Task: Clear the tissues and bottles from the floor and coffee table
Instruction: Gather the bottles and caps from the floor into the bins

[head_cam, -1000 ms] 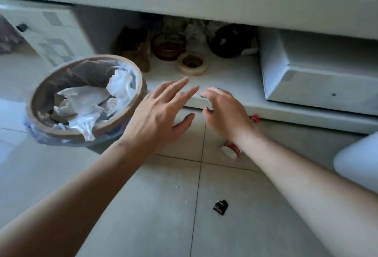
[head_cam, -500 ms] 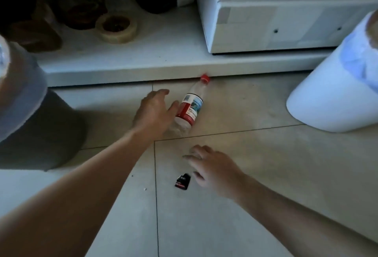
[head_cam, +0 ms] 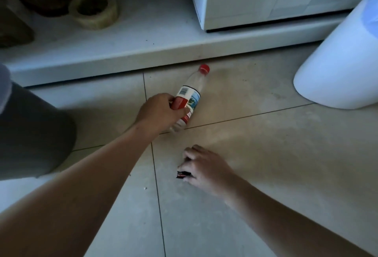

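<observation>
Left hand (head_cam: 161, 111) grips bottle (head_cam: 189, 97) mid-body; bottle lies on floor (head_cam: 266, 175), cap end pointing away twd shelf. Right hand (head_cam: 204, 166) pinches small dark scrap (head_cam: 182, 174).

The left hand (head_cam: 161, 111), which half a second ago only touched the side of the bottle (head_cam: 189, 97), now curls its fingers round the labelled middle. The right hand (head_cam: 204, 166), hovering beside the small black scrap (head_cam: 182, 174) before, now pinches it on the floor (head_cam: 266, 154).
</observation>
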